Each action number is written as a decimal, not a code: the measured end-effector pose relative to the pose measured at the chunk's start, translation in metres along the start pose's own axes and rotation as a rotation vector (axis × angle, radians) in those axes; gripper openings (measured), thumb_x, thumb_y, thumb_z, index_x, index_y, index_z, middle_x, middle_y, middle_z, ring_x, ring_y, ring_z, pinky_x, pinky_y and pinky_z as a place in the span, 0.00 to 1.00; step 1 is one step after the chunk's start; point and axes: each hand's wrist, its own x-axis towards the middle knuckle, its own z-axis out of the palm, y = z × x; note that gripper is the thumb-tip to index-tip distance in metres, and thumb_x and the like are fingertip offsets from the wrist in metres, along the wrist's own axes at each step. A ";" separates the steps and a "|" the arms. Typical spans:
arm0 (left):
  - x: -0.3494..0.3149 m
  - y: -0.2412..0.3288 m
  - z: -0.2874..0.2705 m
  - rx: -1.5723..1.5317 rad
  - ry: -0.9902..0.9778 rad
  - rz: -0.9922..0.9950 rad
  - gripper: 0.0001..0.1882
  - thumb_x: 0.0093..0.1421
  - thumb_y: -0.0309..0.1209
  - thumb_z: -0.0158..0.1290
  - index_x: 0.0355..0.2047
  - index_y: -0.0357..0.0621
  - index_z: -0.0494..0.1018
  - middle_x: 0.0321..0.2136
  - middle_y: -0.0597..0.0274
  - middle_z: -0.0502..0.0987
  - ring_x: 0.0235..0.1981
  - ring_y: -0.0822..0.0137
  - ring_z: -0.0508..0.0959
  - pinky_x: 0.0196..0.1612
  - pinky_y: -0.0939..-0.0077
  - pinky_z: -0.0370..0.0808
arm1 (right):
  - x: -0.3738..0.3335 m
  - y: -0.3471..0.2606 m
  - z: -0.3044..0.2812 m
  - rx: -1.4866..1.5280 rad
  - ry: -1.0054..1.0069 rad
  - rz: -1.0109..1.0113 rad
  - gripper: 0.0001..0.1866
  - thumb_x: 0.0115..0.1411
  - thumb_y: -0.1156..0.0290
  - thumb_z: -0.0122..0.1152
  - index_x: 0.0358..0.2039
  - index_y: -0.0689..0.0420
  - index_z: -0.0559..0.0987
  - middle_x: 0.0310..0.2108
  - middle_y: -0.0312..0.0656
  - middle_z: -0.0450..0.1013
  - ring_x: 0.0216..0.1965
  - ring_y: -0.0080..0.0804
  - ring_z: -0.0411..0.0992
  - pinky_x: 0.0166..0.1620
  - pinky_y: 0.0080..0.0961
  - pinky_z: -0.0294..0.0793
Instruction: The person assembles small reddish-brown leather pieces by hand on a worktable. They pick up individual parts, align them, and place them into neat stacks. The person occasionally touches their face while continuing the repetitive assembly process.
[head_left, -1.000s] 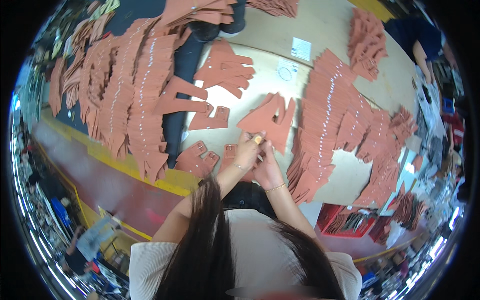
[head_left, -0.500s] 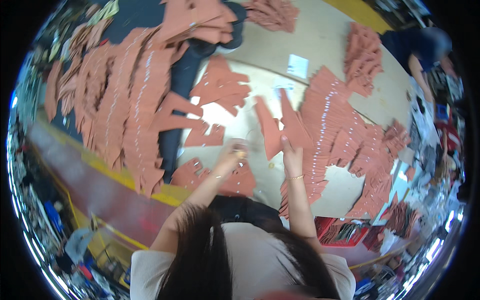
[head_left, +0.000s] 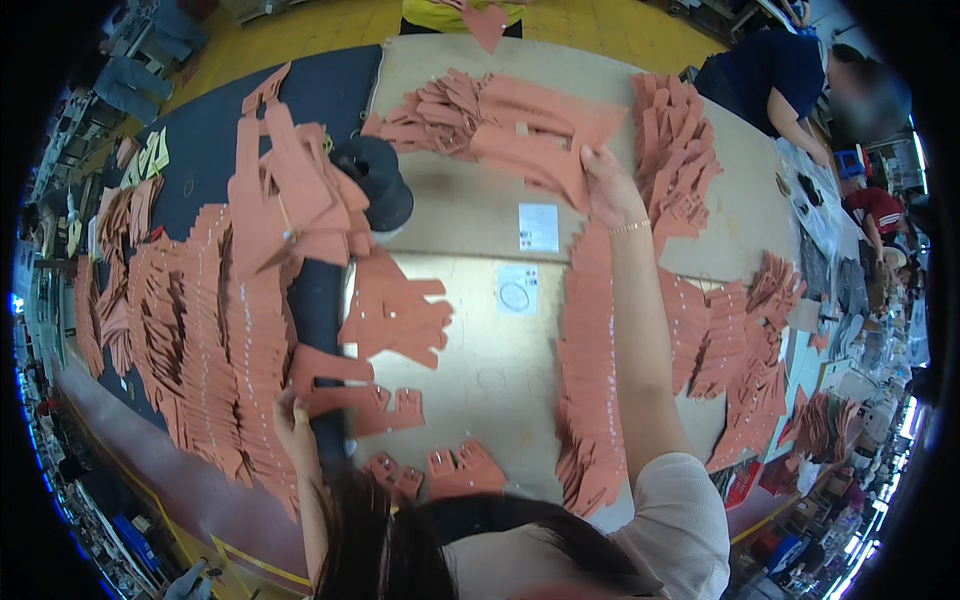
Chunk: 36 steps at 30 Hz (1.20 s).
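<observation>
— Hundreds of rust-coloured cut pieces cover a long worktable [head_left: 470, 215] at a busy workshop. Where are the hands?

— Right hand [head_left: 605, 185] is stretched far across the table, fingers closed on the edge of a flat cut piece [head_left: 530, 150], which lies on the far heap [head_left: 480, 105] of the same parts. Left hand [head_left: 293, 425] sits near, at the left, fingers curled narrow on the corner of a near piece [head_left: 345, 398] beside the dark mat [head_left: 320, 90].

— What lies between them?

— Bare tabletop, mostly. One small pile [head_left: 395, 315] of notched pieces rests left of centre, and two white paper slips [head_left: 530, 250] lie just beyond it, toward the far side. A long overlapped row [head_left: 590, 370] of pieces runs under the right forearm, from near to far.

— And to the left?

— Rows of pieces [head_left: 215, 340] fanned in overlapping bands across the mat. A black round object [head_left: 372, 175] stands at the mat's far right edge; what it is cannot be told.

— Anything near the body?

— Several small tabbed pieces [head_left: 450, 470] lie at the near edge, just beyond dark hair.

— Others in frame?

— One person in a dark blue top [head_left: 760, 85] leans at the far right corner, well apart. More stacks [head_left: 750, 350] spread down the right side.
</observation>
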 end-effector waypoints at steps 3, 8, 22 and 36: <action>0.010 0.007 0.002 0.319 0.075 0.106 0.16 0.61 0.26 0.50 0.49 0.33 0.68 0.44 0.53 0.71 0.43 0.59 0.73 0.46 0.67 0.71 | 0.092 0.002 -0.013 0.156 -0.142 -0.042 0.19 0.67 0.69 0.46 0.57 0.61 0.62 0.52 0.43 0.68 0.49 0.32 0.70 0.55 0.31 0.72; 0.022 0.032 0.008 0.879 0.121 0.141 0.17 0.53 0.25 0.56 0.44 0.38 0.72 0.39 0.49 0.69 0.41 0.48 0.69 0.45 0.61 0.67 | 0.195 0.054 -0.046 0.039 0.150 0.137 0.15 0.68 0.70 0.45 0.52 0.62 0.65 0.49 0.43 0.69 0.47 0.31 0.71 0.50 0.31 0.75; 0.023 0.090 0.144 -0.213 -0.528 -0.173 0.21 0.63 0.40 0.49 0.48 0.34 0.71 0.43 0.53 0.75 0.44 0.62 0.75 0.47 0.71 0.70 | 0.039 0.021 -0.010 0.052 -0.021 0.007 0.17 0.67 0.71 0.47 0.55 0.60 0.63 0.52 0.45 0.68 0.52 0.35 0.70 0.53 0.35 0.74; -0.010 0.101 0.252 -1.625 -0.949 -0.863 0.30 0.62 0.56 0.44 0.56 0.51 0.65 0.53 0.60 0.71 0.49 0.61 0.74 0.54 0.57 0.71 | -0.165 0.106 0.066 -1.100 0.161 -0.126 0.30 0.47 0.63 0.72 0.49 0.59 0.71 0.40 0.41 0.64 0.36 0.32 0.67 0.39 0.28 0.72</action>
